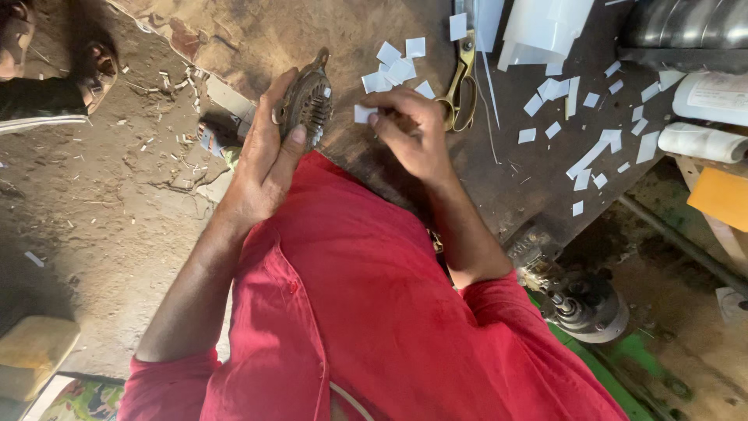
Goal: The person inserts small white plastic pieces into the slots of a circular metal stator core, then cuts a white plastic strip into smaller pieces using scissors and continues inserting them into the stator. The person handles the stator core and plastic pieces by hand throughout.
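- Near the upper middle of the head view, the left hand is clamped around a dark slotted metal stator, thumb pressed on its face.
- Just right of it, the right hand pinches a small white paper piece at the stator's edge.
- Across the upper right, more white paper pieces and brass-handled scissors lie on the dark workbench.

A small repair workshop with a bare dirt floor. A worn, stained wooden workbench carries brass-handled scissors and scattered white paper cuttings, with a greasy metal vise at its near right edge.
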